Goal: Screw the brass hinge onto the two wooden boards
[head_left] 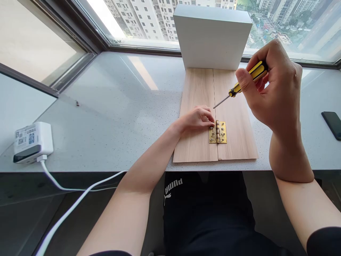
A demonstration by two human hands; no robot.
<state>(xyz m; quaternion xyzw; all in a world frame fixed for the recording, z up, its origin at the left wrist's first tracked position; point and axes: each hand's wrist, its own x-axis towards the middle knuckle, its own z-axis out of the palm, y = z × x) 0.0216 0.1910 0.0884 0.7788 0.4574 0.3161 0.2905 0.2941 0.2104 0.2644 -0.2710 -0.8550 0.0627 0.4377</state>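
Two pale wooden boards (198, 149) lie side by side on the sill, with a brass hinge (217, 132) across their seam. Several screws or holes show on its leaves. My left hand (198, 117) rests on the left board, thumb and fingers pinched at the hinge's upper left corner; what is between the fingertips is too small to name. Raised above the right board, my right hand (274, 85) grips a yellow and black screwdriver (257, 72). Its tip points down and left, over the seam and above the hinge, apart from it.
A white box (213, 39) stands behind the boards against the window. At the far left is a white power adapter (33, 141) with a white cable (80, 199) hanging over the front edge. A dark phone (332, 124) lies at the far right.
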